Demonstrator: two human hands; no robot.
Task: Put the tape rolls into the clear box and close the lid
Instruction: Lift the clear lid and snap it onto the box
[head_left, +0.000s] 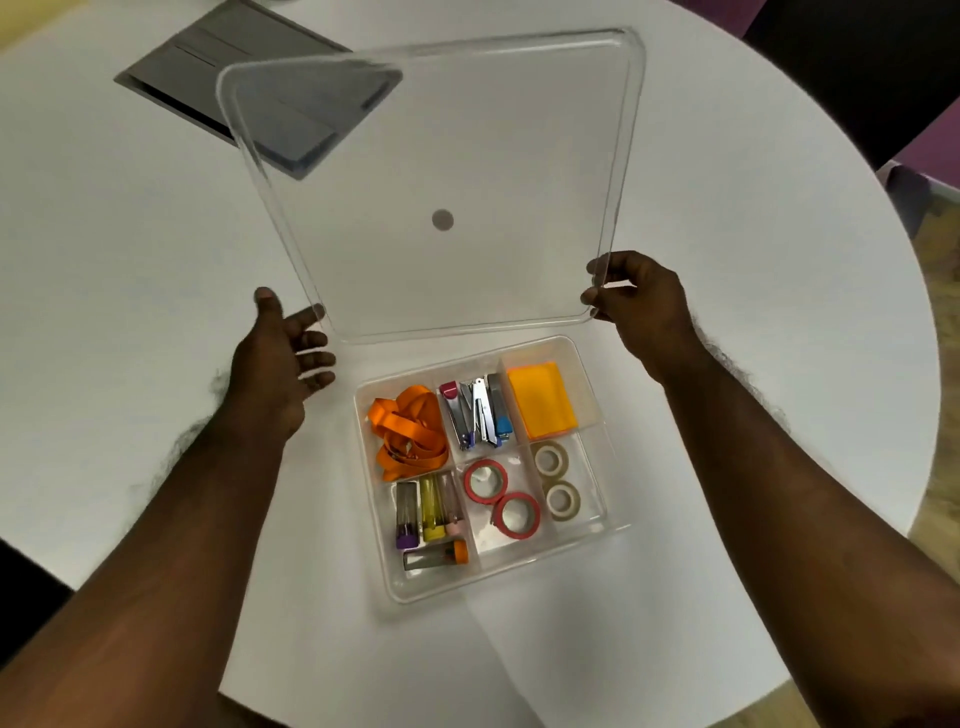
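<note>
Fingers (597, 299) of the right hand (641, 312) pinch the clear lid (467, 156) by its corner, left hand (275, 358) spread steadying, aligning it above the tape-filled box (592, 379).

I see both forearms cut off by the bottom edge, so neither elbow shows. The table (156, 249) runs out of view at the top and lower corners. The grey panel (218, 67) set in the table is cut by the top edge, and its near corner shows only through the lid (519, 130), dimmed. The right hand (641, 306) pinches the lid's corner; the clear rim blurs its fingers (597, 270) there. Whether the left hand (283, 358) touches the lid, I cannot tell. Inside the box (618, 525), the contents of the small tubes (426, 512) are too small to identify.
</note>
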